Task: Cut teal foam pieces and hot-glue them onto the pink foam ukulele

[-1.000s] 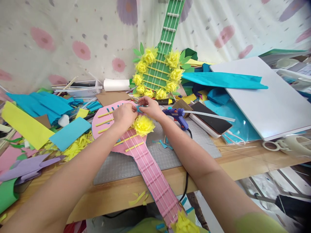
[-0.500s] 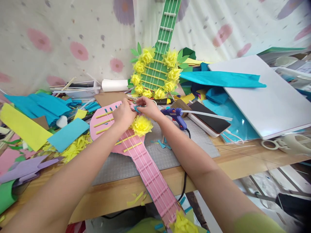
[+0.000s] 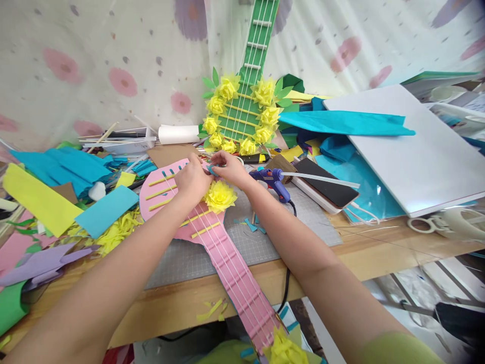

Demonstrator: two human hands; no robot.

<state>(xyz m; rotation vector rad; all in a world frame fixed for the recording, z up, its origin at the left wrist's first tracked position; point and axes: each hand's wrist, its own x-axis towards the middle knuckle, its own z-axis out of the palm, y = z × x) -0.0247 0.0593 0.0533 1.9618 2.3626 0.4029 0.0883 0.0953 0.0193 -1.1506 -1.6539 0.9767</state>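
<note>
A pink paper guitar (image 3: 242,283) with yellow bars and white strings lies slantwise over a grey cutting mat (image 3: 178,263), its neck reaching past the table's front edge. My left hand (image 3: 192,177) is closed at the far edge of the guitar's body. Beside it, my right hand (image 3: 230,169) pinches a small blue paper piece (image 3: 212,170); the left fingertips meet the same piece. Just below the hands sits a yellow paper flower (image 3: 220,196) on the body. Another yellow flower (image 3: 286,348) is at the neck's end.
A green paper guitar (image 3: 242,114) with yellow flowers stands at the back. Right of my hands are a purple glue gun (image 3: 273,181), a phone (image 3: 326,182), a white board (image 3: 413,146) and scissors (image 3: 422,225). Paper scraps (image 3: 117,230) crowd the left side.
</note>
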